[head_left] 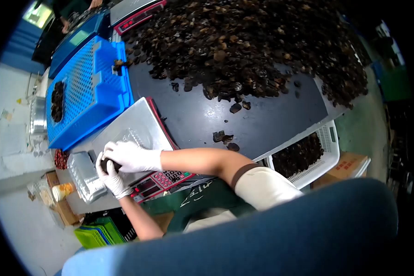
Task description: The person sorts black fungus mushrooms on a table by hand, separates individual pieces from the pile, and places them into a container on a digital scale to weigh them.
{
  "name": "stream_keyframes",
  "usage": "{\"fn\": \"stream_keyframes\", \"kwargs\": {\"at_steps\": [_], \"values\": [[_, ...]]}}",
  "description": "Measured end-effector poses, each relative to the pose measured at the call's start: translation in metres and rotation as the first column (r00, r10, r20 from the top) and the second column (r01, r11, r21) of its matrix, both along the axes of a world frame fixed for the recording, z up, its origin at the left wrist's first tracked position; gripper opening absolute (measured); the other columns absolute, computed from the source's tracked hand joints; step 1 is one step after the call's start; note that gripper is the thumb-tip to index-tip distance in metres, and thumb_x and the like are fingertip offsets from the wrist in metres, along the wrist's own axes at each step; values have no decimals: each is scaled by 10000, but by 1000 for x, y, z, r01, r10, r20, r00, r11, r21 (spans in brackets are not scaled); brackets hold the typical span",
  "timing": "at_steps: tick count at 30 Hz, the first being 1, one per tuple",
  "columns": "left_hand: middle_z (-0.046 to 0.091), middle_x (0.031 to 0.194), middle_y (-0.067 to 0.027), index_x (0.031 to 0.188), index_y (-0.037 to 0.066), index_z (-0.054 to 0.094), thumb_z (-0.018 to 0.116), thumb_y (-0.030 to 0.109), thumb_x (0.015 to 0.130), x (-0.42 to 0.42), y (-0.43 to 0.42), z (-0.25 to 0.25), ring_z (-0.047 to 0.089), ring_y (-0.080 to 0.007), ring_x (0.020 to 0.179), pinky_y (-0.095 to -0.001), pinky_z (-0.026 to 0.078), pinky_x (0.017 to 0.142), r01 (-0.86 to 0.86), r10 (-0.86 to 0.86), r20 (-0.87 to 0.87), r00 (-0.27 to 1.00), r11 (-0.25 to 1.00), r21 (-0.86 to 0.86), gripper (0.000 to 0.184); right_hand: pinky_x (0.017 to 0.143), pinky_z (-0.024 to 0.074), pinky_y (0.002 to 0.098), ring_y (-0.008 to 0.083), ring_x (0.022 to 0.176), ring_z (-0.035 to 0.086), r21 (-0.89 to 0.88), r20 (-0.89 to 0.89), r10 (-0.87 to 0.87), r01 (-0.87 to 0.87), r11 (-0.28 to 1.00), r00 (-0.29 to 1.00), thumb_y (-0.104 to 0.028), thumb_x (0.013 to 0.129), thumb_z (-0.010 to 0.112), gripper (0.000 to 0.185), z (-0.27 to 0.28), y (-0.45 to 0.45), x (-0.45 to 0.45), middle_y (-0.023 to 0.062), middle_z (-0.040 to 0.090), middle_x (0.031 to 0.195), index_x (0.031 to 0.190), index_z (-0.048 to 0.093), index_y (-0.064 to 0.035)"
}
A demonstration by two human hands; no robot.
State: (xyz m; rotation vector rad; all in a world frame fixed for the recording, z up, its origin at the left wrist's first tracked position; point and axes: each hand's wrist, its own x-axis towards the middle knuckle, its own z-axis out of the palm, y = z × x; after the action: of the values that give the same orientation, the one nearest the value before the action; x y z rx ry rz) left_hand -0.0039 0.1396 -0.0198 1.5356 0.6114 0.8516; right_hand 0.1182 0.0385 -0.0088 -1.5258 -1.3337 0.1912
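Note:
Both hands wear white gloves and meet over the near left corner of a silver scale (147, 118). Dark pieces (109, 164) are gripped between them, partly hidden by the fingers. My left hand (113, 180) curls its thumb and fingers around them from below. From the right, my right hand (129, 157) reaches in with bent fingers on the same pieces. A clear plastic container (137, 136) lies on the scale plate, partly behind my right hand. Beside the hands lies a stack of clear containers (84, 177).
A large heap of dark, flat pieces (234, 50) covers much of the dark table (193, 115). Blue crates (89, 87) stand at the left, a white basket (331, 142) at the right, green crates (99, 232) below. Another person's hand (95, 3) shows at top left.

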Motion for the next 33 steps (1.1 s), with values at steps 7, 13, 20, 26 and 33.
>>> {"fn": "stream_keyframes", "kwargs": {"at_steps": [7, 13, 20, 26, 33], "values": [[500, 1284, -191, 1258, 2, 560, 579, 220, 940, -19, 53, -26, 482, -338, 1211, -436, 357, 1063, 153, 230, -501, 834, 776, 612, 387, 951, 440, 505, 412, 1128, 529, -419, 255, 75, 40, 907, 964, -355, 649, 816, 900, 14, -1, -7, 238, 471, 1364, 1387, 421, -24], [439, 1350, -183, 1359, 22, 485, 554, 234, 971, -31, 58, -28, 431, -317, 1268, -418, 317, 1098, 11, 278, -369, 887, 785, 619, 447, 1010, 388, 476, 325, 1188, 511, -184, 139, -147, 172, 968, 979, -345, 749, 699, 603, 19, -100, 53, 139, 566, 1267, 1266, 561, -67], [512, 1278, -181, 1262, -3, 558, 573, 138, 913, -14, -25, 31, 476, -325, 1226, -439, 343, 1078, 8, 199, -185, 962, 659, 752, 376, 888, 415, 470, 296, 1108, 509, -447, 561, -598, 818, 363, 572, -338, 793, 656, 287, -94, -285, 109, 16, 629, 1099, 1031, 706, -186], [531, 1255, -194, 1197, 44, 608, 770, 167, 708, 49, -170, 32, 511, -371, 1163, -457, 422, 1000, 711, -529, -478, 701, 460, 532, 530, 831, 479, 376, 314, 991, 555, -356, 390, -708, 805, 474, 589, -92, 805, 665, 146, -125, -339, 111, 87, 600, 975, 950, 649, -87], [241, 1495, -310, 1471, 151, 386, 795, 626, 584, 100, -260, -70, 205, -549, 1366, -623, 187, 1115, 884, -471, -760, 449, 108, 455, 1087, 829, 505, 340, 288, 904, 635, -326, -206, -817, 749, 576, 539, -9, 822, 632, 192, -110, -388, 99, 128, 638, 963, 1014, 640, -18]]}}
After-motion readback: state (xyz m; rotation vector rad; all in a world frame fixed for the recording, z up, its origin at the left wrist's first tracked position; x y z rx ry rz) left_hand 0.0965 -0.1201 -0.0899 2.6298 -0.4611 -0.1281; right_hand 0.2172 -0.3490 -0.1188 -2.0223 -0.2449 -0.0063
